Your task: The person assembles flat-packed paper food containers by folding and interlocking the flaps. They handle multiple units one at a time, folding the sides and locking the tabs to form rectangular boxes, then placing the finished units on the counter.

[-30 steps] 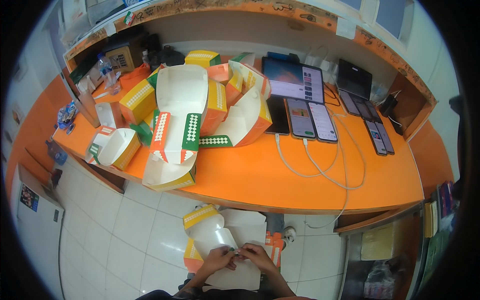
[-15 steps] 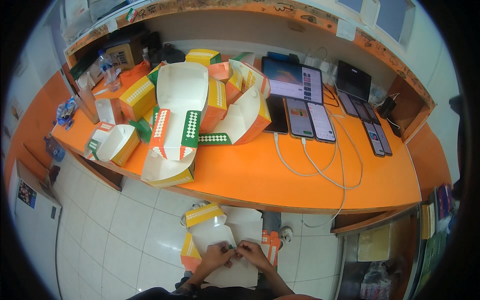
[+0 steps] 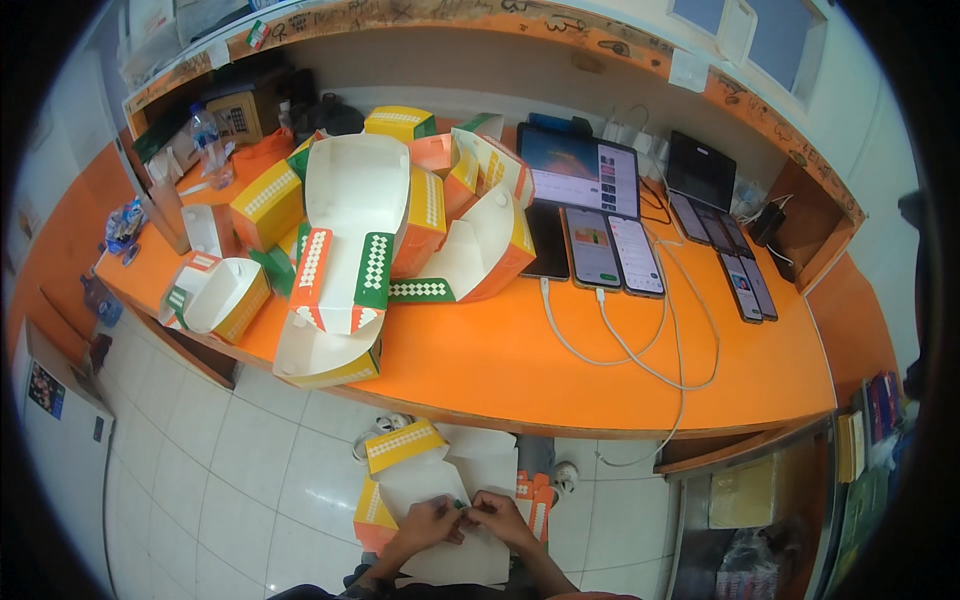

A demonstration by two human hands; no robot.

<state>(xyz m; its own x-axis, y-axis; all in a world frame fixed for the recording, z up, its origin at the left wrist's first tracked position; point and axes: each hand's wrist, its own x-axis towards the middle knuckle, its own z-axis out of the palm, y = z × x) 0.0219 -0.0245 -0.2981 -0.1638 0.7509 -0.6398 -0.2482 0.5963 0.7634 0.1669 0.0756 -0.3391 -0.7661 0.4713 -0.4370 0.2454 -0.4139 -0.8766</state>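
A half-folded cardboard food box (image 3: 405, 482), white inside with yellow and orange outer panels, lies across my lap below the desk edge. My left hand (image 3: 430, 524) and my right hand (image 3: 502, 519) meet over its middle, fingertips nearly touching. Both are closed in a pinch at a small green bit of the box that shows between them. Their fingers hide most of the fold there. Beside my right hand, an orange patterned piece of cardboard (image 3: 537, 500) sticks out past the white panel.
On the orange desk (image 3: 500, 355), several folded boxes (image 3: 345, 270) are heaped at the left. A tablet (image 3: 580, 165), several phones (image 3: 637, 255) and looping white cables (image 3: 683, 385) lie right of them. A plastic bottle (image 3: 208, 140) stands far left. Shelves with books (image 3: 850, 445) are at the right.
The whole view has shifted slightly, with the desk and lap sitting a little lower and further left in the picture. Both hands keep their pinch at the same part of the box.
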